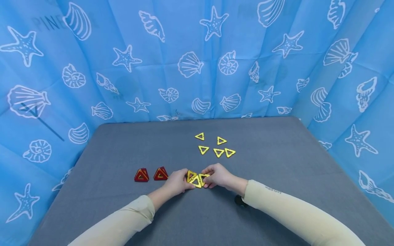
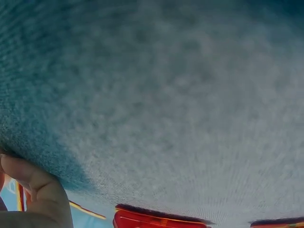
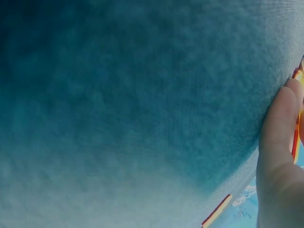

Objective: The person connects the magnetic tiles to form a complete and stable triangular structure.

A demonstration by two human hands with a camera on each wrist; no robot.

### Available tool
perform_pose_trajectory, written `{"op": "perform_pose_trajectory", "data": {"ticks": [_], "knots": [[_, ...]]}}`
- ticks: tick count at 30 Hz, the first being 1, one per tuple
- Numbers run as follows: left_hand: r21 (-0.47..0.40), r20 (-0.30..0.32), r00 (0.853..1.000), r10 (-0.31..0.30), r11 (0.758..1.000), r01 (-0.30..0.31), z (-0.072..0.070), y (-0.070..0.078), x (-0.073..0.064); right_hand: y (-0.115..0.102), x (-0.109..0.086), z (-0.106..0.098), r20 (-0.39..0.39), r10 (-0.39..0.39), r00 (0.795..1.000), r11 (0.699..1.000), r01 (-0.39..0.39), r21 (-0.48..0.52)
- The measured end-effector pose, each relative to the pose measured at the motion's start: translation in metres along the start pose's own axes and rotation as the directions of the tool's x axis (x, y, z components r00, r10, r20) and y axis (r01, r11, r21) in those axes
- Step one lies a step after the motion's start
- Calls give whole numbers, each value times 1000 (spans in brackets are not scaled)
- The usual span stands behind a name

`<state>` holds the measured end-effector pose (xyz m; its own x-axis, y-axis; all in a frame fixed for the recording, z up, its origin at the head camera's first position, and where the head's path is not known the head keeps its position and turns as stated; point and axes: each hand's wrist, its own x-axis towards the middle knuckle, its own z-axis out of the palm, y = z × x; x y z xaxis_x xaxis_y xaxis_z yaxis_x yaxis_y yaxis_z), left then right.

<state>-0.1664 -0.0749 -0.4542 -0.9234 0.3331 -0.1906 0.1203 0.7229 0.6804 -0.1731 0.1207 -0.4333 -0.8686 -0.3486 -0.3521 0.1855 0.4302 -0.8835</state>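
Observation:
Three yellow triangular magnetic tiles (image 1: 195, 181) sit edge to edge between my two hands, close over the table. My left hand (image 1: 176, 182) pinches the left tile (image 1: 190, 175) of the group, with the thumb near the middle tile's lower corner. On the other side my right hand (image 1: 219, 176) grips the right tile (image 1: 203, 178), fingers and thumb at its outer edge. Left of my left hand stand two small pyramids, red with yellow edging: a nearer one (image 1: 160, 174) and a farther one (image 1: 141, 175). Both wrist views mostly show grey cloth, with fingers at the border.
Several loose yellow triangular tiles (image 1: 218, 152) lie flat beyond my hands. A small dark round object (image 1: 240, 201) shows under my right sleeve. The grey table (image 1: 117, 147) ends at a blue curtain (image 1: 172, 82) printed with shells and starfish.

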Motion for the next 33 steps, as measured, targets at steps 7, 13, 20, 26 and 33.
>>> {"op": "perform_pose_trajectory", "data": {"ticks": [7,13,20,26,33], "knots": [[2,-10,1000,-23,1000,23,-1,3,-2,-1,-1,0,16,-16,1000,1000,16,-18],[3,-10,1000,-18,1000,18,-1,5,-3,-1,-3,-1,41,-50,998,998,51,-38],[-7,2,1000,-10,1000,10,-1,3,-2,-1,-2,0,13,-12,1000,999,12,-33],[-31,24,1000,6,1000,-5,-2,-1,-2,0,-1,1,-13,-48,999,998,47,-48],[-7,52,998,24,1000,-24,-4,2,-5,0,-3,3,-6,-84,996,994,84,-77]]}}
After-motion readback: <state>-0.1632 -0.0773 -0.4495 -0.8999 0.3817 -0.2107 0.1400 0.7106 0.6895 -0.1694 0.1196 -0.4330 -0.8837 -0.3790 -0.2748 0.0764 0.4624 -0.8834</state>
